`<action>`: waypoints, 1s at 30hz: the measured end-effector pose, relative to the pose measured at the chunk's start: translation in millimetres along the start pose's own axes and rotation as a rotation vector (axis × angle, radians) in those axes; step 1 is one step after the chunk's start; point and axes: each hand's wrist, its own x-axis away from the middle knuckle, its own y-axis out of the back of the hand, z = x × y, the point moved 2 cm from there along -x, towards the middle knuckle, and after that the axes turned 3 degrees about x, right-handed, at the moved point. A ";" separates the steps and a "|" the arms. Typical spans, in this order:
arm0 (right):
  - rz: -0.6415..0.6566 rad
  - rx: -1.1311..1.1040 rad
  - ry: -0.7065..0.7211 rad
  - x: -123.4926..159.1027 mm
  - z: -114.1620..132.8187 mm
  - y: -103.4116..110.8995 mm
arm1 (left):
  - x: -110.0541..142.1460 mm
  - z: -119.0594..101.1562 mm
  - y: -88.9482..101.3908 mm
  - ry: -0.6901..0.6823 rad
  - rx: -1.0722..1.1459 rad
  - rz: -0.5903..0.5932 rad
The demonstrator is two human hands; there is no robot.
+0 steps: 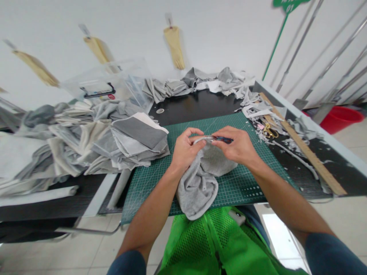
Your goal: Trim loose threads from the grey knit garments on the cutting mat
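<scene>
My left hand (188, 148) is closed, pinching the upper edge of a grey cloth piece (197, 187) between thumb and fingers. The cloth bunches and hangs down past the front edge of a green cutting mat (149, 187). My right hand (236, 144) is closed round a small tool with a dark handle (224, 139) and a silvery metal tip. That tip meets the cloth edge right beside my left fingertips. Whether it is a blade or snips, I cannot tell. Both hands are over the middle of the mat.
Stacked grey and white cloth pieces (137, 133) lie on the left, before a clear plastic box (114, 84). More cloth (197, 80) lines the back. At right are a wooden ruler (304, 145), gold-handled scissors (269, 131) and scraps. A red bucket (341, 118) stands beyond.
</scene>
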 end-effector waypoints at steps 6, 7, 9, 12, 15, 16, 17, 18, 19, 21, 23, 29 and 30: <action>-0.002 0.008 -0.008 0.2 0.8 0.4 | 0.3 -1.3 -0.3 -0.026 -0.071 -0.018; -0.002 0.011 -0.010 0.2 1.0 0.5 | 0.5 -1.9 -0.6 -0.028 -0.080 -0.022; 0.001 0.017 -0.017 -0.1 1.1 0.7 | 1.1 -3.1 -1.2 -0.032 -0.095 -0.028; 0.003 0.021 -0.023 -0.5 1.0 0.9 | 1.5 -4.1 -1.8 -0.033 -0.099 -0.032; 0.006 0.028 -0.018 -0.6 1.2 0.8 | 1.5 -3.8 -1.7 -0.030 -0.097 -0.034; 0.007 0.032 -0.020 -0.6 1.4 0.8 | 1.5 -3.5 -1.5 -0.030 -0.098 -0.033; 0.006 0.036 -0.024 -0.6 1.7 0.9 | 1.6 -3.3 -1.3 -0.031 -0.099 -0.032; 0.004 0.040 -0.030 -0.6 2.1 1.0 | 1.6 -3.1 -1.1 -0.032 -0.101 -0.032; 0.002 0.042 -0.034 -0.6 2.6 1.3 | 1.6 -2.9 -0.9 -0.033 -0.104 -0.032; -0.003 0.039 -0.040 -0.6 3.8 2.1 | 1.6 -2.8 -0.5 -0.033 -0.114 -0.032; -0.007 0.041 -0.049 -0.6 4.6 3.2 | 1.5 -2.8 -0.3 -0.030 -0.119 -0.034; 0.011 0.066 -0.064 -0.3 5.2 3.2 | 2.2 -3.9 -1.7 -0.040 -0.098 -0.033; 0.014 0.064 -0.062 -0.1 5.4 2.7 | 2.6 -4.3 -2.2 -0.040 -0.100 -0.033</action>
